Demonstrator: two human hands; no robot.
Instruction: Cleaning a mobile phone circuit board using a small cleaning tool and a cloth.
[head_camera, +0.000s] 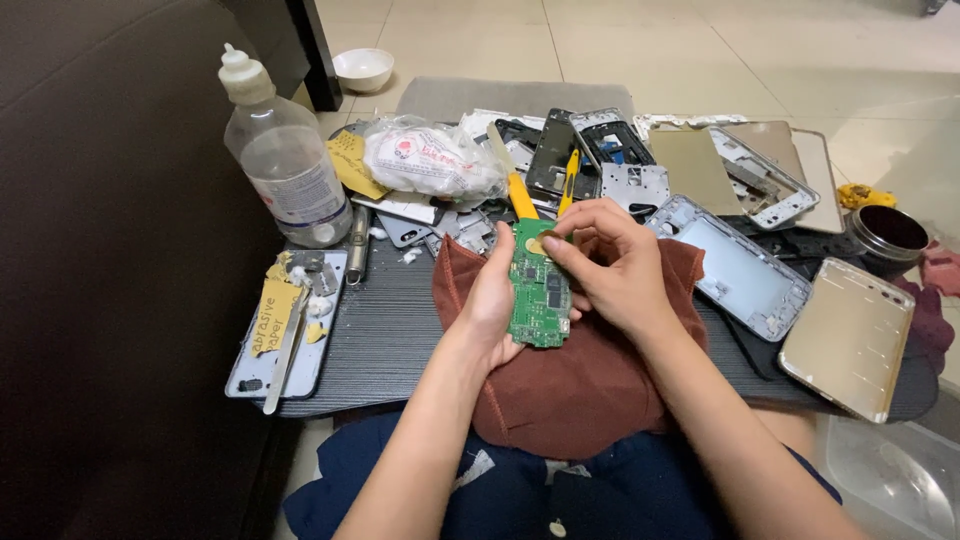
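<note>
Gripping a green circuit board (538, 285), both hands, left hand (495, 300) and right hand (610, 265), work amid crowding phone frames (740, 265).

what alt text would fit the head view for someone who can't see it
The left hand holds a green circuit board upright while the right hand pinches its top end, over a rust-red cloth on a dark tray strewn with phone frames and a clear bottle.

Home phone-repair setup, not a proper workshop: dark slatted lap tray (400, 330) sits on tiled floor (700, 50) beside a dark sofa (110, 250). On the tray: stripped phone frames (735, 265), tweezers (290, 345), solvent bottle (285, 150). White bowl (363, 68) beyond it.
</note>
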